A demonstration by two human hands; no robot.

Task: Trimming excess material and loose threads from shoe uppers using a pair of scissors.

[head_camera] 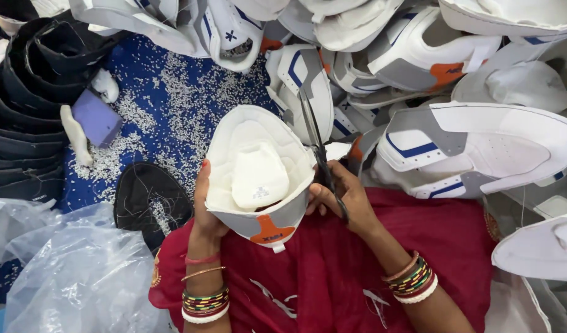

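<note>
White shoe upper (259,172) sits above the lap, heel tab toward the person, long axis running away. Left hand (204,206) grips its rim; right hand (345,197) clasps scissors (317,148), handles hidden, blades pointing away.

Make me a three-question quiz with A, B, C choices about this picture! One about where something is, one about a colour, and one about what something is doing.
1. Where is the scissors?
A. In the right hand
B. On the blue mat
C. Inside the plastic bag

2. What colour is the patch at the heel of the held shoe upper?
A. Green
B. Orange
C. Yellow

3. What is the left hand doing?
A. Resting flat on the lap
B. Gripping the upper's edge
C. Holding a black sole

Answers:
1. A: the right hand holds the scissors, blades pointing up.
2. B: the shoe upper has an orange patch at its near end.
3. B: the left hand clasps the upper's left rim.
</note>
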